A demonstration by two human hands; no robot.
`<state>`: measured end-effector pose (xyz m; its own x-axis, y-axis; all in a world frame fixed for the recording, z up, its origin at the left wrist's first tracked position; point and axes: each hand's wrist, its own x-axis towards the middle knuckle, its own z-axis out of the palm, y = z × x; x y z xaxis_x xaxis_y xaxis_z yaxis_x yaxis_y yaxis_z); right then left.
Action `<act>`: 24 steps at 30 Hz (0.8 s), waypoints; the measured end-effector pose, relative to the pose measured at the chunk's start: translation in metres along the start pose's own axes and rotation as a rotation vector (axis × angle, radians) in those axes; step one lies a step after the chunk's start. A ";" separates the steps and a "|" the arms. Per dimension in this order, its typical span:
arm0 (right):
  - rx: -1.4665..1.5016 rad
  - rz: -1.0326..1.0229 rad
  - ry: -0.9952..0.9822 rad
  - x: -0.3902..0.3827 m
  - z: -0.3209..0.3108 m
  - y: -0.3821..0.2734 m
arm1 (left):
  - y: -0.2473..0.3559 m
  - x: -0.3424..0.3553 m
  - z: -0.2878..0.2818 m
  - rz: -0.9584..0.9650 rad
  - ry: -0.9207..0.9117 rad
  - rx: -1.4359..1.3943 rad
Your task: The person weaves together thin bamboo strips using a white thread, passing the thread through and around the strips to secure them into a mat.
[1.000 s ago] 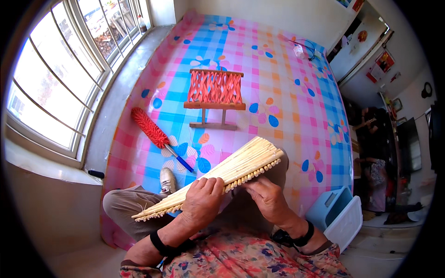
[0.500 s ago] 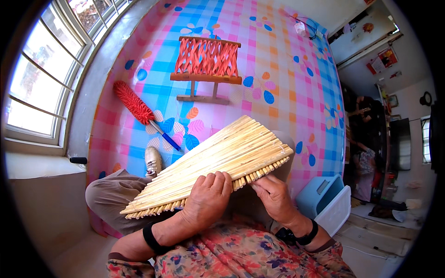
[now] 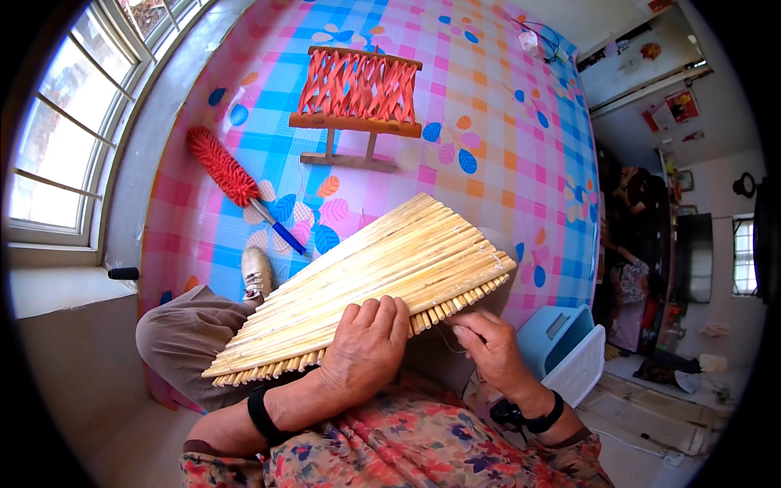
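Observation:
A panel of pale, straw-coloured stalks (image 3: 358, 281), laid side by side in layers, rests slanted across my lap. My left hand (image 3: 366, 346) grips its near edge, fingers curled over the top and the thumb hidden. Just off the panel's right end, my right hand (image 3: 492, 351) is closed in a pinch, apart from the stalks. A thin thread (image 3: 448, 345) loops between the stalk ends and these pinched fingers. Whether a needle is there too is hidden. Small stitches show along the panel's right end.
Ahead on the checked, leaf-patterned floor covering (image 3: 488, 163) stands a wooden folding stool (image 3: 358, 89) with red woven straps. A red fluffy duster (image 3: 224, 167) with a blue handle lies left. Right are a blue bin (image 3: 533, 333) and white lid (image 3: 576, 378). Another person (image 3: 630, 285) is far right.
My right hand has drawn away from the panel's underside edge, down and to the right, and the thread now shows. My left hand keeps its grip. The view has shifted slightly.

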<state>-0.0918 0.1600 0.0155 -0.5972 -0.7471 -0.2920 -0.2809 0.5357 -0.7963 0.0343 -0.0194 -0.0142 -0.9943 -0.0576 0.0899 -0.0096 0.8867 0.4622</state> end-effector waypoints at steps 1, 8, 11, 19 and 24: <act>-0.003 0.000 -0.002 -0.004 -0.003 0.000 | 0.000 0.000 0.000 -0.008 0.002 0.000; 0.074 0.246 -0.077 -0.008 -0.012 -0.022 | -0.002 -0.002 0.005 -0.014 0.128 -0.133; 0.027 0.114 -0.072 -0.006 -0.012 -0.015 | -0.003 -0.001 0.006 0.020 0.153 -0.131; 0.111 0.277 -0.123 -0.009 -0.014 -0.012 | -0.003 0.003 0.003 0.038 0.132 -0.144; 0.114 0.227 -0.116 -0.008 -0.015 -0.008 | -0.002 0.003 0.000 0.038 0.079 -0.188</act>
<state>-0.0962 0.1680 0.0326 -0.5430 -0.6569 -0.5231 -0.0594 0.6514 -0.7564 0.0314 -0.0213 -0.0150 -0.9820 -0.0686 0.1759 0.0547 0.7884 0.6127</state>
